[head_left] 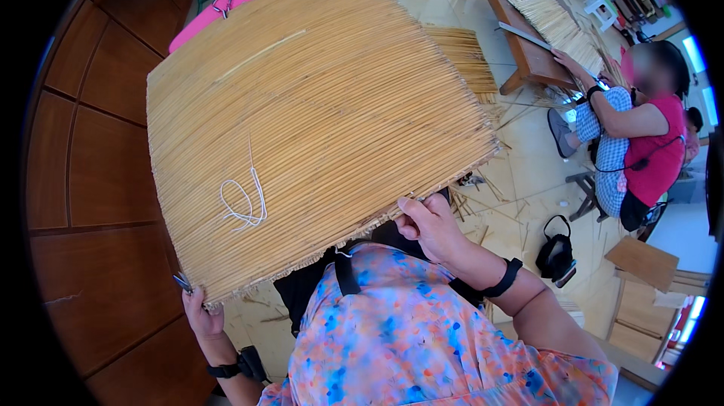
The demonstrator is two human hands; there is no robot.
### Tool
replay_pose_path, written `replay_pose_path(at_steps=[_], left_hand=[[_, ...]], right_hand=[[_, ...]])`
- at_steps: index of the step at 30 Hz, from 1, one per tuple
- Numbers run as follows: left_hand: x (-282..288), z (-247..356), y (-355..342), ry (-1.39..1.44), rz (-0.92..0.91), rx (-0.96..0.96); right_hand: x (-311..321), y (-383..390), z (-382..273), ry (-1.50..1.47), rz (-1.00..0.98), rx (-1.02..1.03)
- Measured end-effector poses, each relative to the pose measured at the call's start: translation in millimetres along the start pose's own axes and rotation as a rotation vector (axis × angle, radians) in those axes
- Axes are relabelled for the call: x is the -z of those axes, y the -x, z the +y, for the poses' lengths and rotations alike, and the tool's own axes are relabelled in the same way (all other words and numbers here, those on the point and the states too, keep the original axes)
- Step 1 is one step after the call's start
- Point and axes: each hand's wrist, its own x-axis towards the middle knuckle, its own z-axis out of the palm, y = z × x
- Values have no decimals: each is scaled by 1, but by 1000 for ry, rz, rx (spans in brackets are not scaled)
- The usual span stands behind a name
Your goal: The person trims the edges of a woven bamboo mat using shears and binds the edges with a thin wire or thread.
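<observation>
A big square mat of straw stalks [324,112] lies in front of me, its stalks running side by side in close rows. My right hand [434,229] is closed on its near edge, right of the middle, thumb and fingers pinched together. At the near left corner my left hand [204,317] grips the mat, with some fingers hidden. A small pointed metal tool [182,282], perhaps scissors, sticks out by that hand; its handle cannot be seen. Loose white thread [245,206] lies looped on the mat's left part. One paler stalk [264,53] stands out farther up.
Brown wooden panels [105,195] rise close on the left. Behind the mat are a pink surface [219,10] and a metal-legged stand. At right, a seated co-worker [641,134] handles straw at a low wooden table [520,21]. A black bag [556,251] and straw scraps lie on the floor.
</observation>
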Motion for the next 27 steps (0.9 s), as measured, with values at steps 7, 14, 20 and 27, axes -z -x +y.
replay_pose_path(at_steps=[7, 14, 20, 27], left_hand=[[-13, -1, 3, -7, 116, -28], [-6, -1, 5, 3, 74, -6], [0, -3, 3, 5, 46, -10], [8, -6, 2, 21, -22, -12]], right_hand=[[-4, 1, -1, 31, 54, -7], [-4, 0, -3, 21, 82, -40], [-5, -2, -6, 24, 87, -37], [1, -3, -4, -22, -50, -32]])
